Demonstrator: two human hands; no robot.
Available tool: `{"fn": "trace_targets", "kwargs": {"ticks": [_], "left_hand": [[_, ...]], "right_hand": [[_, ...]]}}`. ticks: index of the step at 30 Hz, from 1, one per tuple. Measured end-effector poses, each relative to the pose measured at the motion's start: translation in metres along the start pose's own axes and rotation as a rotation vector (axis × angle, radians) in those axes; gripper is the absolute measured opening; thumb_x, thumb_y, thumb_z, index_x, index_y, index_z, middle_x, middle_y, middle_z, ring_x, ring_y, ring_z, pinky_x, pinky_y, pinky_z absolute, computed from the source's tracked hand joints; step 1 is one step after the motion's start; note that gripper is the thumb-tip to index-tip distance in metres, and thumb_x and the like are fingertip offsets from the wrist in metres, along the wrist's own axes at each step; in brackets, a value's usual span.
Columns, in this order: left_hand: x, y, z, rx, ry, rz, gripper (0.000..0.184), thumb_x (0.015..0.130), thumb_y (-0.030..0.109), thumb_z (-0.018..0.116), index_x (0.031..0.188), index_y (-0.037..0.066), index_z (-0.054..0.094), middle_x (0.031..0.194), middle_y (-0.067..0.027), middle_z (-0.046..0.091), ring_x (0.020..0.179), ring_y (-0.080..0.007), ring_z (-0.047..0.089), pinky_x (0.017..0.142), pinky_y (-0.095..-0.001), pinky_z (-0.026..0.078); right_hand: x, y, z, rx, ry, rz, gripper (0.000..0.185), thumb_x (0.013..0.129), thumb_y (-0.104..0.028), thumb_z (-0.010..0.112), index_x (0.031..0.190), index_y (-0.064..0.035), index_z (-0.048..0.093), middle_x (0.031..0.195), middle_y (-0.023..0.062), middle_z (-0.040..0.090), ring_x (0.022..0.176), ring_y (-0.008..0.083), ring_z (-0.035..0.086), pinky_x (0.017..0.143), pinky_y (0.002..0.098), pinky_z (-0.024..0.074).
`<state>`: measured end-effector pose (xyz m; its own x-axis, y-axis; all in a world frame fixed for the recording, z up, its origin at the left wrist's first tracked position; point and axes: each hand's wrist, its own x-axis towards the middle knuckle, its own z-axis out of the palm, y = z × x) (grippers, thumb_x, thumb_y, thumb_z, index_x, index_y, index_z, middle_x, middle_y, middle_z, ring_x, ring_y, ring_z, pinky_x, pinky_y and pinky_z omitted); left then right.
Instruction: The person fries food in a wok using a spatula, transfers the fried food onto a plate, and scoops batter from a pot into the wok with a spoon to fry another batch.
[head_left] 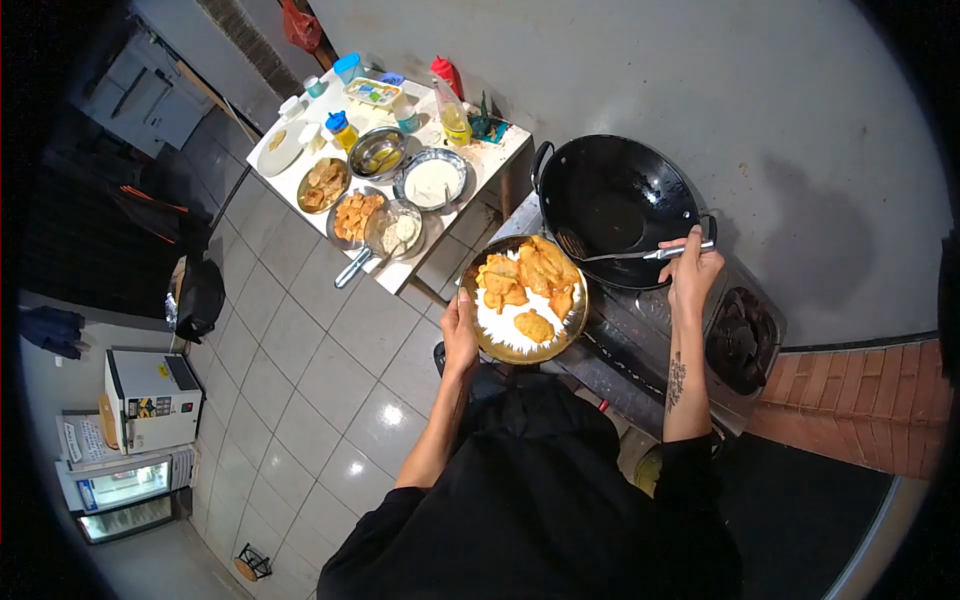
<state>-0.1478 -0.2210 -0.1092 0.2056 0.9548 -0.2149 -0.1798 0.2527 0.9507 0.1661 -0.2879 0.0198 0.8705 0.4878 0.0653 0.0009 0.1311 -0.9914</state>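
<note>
My left hand (461, 333) is closed on the left rim of a gold-rimmed round plate (518, 356), held level beside the wok. Golden fried pieces (545, 268) lie on white paper (497, 328) in it. In my right hand (692, 268) is the handle of a slotted metal spatula (625, 256), fingers wrapped round it. The spatula stretches left across the near edge of a black wok (615, 190); its slotted head reaches the plate's upper right edge, by the fried pieces. Whether it touches them I cannot tell. Dark oil or residue sits at the wok's bottom.
The wok stands on a stove (640, 310) with a second burner (742, 345) at right. A white table (415, 265) at upper left carries bowls of food, a strainer pan (396, 230), a bowl of white flour-like powder (433, 184) and bottles. A brick ledge (850, 400) lies right.
</note>
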Motion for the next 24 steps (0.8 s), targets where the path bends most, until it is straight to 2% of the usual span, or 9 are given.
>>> {"fn": "trace_targets", "kwargs": {"ticks": [7, 11, 15, 24], "left_hand": [[-0.007, 0.013, 0.011, -0.050, 0.052, 0.002, 0.039, 0.102, 0.033, 0.043, 0.104, -0.002, 0.058, 0.083, 0.0028, 0.056, 0.076, -0.0043, 0.048, 0.066, -0.0219, 0.042], [-0.007, 0.001, -0.003, 0.012, 0.029, -0.008, 0.038, 0.102, 0.033, 0.043, 0.101, -0.002, 0.058, 0.081, 0.0028, 0.055, 0.074, -0.0047, 0.046, 0.065, -0.0219, 0.040], [-0.004, -0.008, -0.011, 0.090, 0.034, -0.004, 0.039, 0.102, 0.034, 0.043, 0.097, -0.002, 0.058, 0.080, 0.0025, 0.053, 0.073, -0.0054, 0.044, 0.064, -0.0220, 0.038], [-0.007, 0.001, -0.008, 0.044, 0.033, -0.028, 0.040, 0.102, 0.034, 0.043, 0.099, -0.003, 0.059, 0.085, 0.0001, 0.057, 0.077, -0.0064, 0.048, 0.067, -0.0230, 0.041]], "right_hand": [[0.013, 0.001, -0.006, 0.036, 0.034, 0.084, 0.041, 0.097, -0.020, 0.049, 0.065, 0.0044, 0.057, 0.065, 0.0215, 0.064, 0.033, 0.0093, 0.041, 0.028, 0.0259, 0.0362], [0.019, 0.004, -0.015, 0.090, 0.026, 0.163, 0.039, 0.096, -0.021, 0.049, 0.067, 0.0032, 0.057, 0.067, 0.0223, 0.064, 0.033, 0.0072, 0.035, 0.030, 0.0261, 0.0359], [0.023, 0.009, -0.019, 0.098, 0.021, 0.174, 0.037, 0.096, -0.021, 0.049, 0.068, 0.0029, 0.057, 0.068, 0.0226, 0.064, 0.033, 0.0071, 0.035, 0.030, 0.0261, 0.0355], [0.023, 0.002, -0.021, 0.103, 0.041, 0.194, 0.033, 0.094, -0.021, 0.050, 0.071, 0.0018, 0.056, 0.069, 0.0229, 0.064, 0.033, 0.0079, 0.033, 0.031, 0.0266, 0.0341]]}}
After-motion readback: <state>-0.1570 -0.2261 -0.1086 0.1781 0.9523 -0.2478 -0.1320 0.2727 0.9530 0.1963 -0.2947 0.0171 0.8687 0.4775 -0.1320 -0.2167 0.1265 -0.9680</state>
